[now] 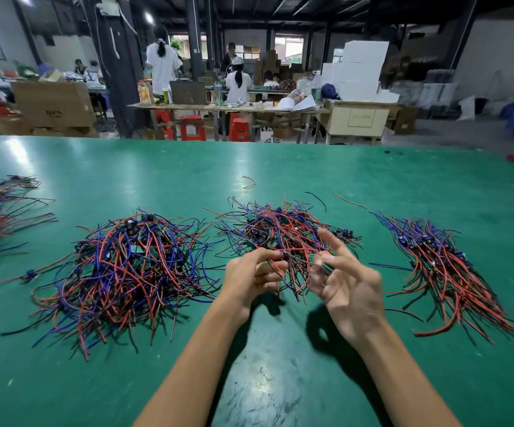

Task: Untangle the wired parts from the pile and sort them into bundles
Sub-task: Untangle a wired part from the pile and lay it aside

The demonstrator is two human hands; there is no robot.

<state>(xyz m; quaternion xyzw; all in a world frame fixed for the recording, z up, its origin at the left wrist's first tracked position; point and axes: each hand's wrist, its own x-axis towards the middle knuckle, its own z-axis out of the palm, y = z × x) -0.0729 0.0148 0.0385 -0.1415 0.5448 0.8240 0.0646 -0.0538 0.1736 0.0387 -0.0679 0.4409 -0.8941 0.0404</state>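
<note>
A big tangled pile (126, 266) of small green circuit boards with red, blue and black wires lies left of centre on the green table (157, 167). A smaller tangled pile (277, 229) sits in the middle. My left hand (249, 275) pinches wires at that pile's near edge. Beside it, my right hand (348, 285) is raised palm up with fingers spread, and its thumb and a finger pinch a small board with wires. A combed-out bundle (440, 266) lies to the right. Another sorted bundle (0, 217) lies at the far left edge.
Loose wire scraps (249, 181) lie beyond the middle pile. Past the table's far edge stand a workbench (228, 107), red stools (191, 127), cardboard boxes (52, 103) and several people at work.
</note>
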